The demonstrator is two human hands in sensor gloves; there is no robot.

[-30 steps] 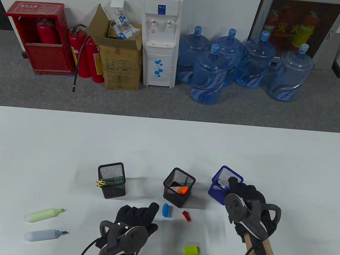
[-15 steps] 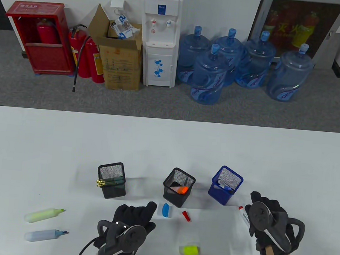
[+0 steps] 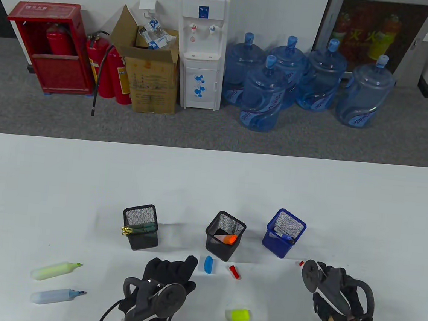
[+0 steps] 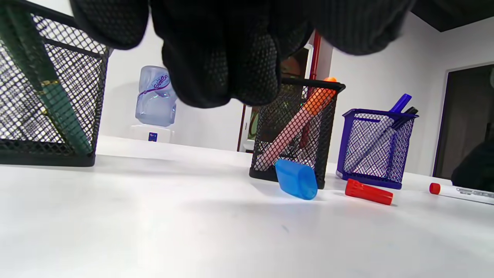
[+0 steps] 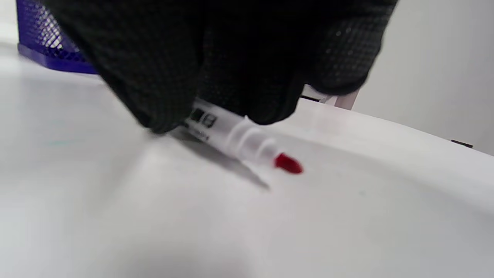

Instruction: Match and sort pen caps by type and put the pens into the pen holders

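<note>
A white desk (image 3: 211, 190) seen from above holds three mesh pen holders in a row; the left black holder (image 3: 140, 227) contains green pens, the middle black holder (image 3: 224, 237) holds an orange highlighter (image 3: 225, 239) leaning inside, and the blue holder (image 3: 283, 233) at the right holds a capped blue marker (image 3: 282, 233). At 6 o'clock of the middle holder lie a blue cap (image 3: 208, 264) and, just at 3 o'clock of it, a red cap (image 3: 234, 272); the two are near but apart. Further toward 6 o'clock lies a yellow-green cap (image 3: 239, 315). Well away at 9 o'clock, an uncapped yellow highlighter (image 3: 56, 270) and an uncapped blue highlighter (image 3: 57, 296) lie side by side on the desk.

The right hand (image 3: 332, 289), in a black glove with a tracker on its back, sits at 5 o'clock of the blue holder; in the right wrist view its fingers (image 5: 247, 58) curl down onto a white marker with a bare red tip (image 5: 247, 143) lying on the desk, so the grip is grasping that marker; only the red tip shows in the table view.

The left hand (image 3: 169, 273) rests at 7 o'clock of the blue cap, fingers relaxed and lightly bent, its grip released and holding nothing; its fingertips are near the cap but apart from it.
</note>
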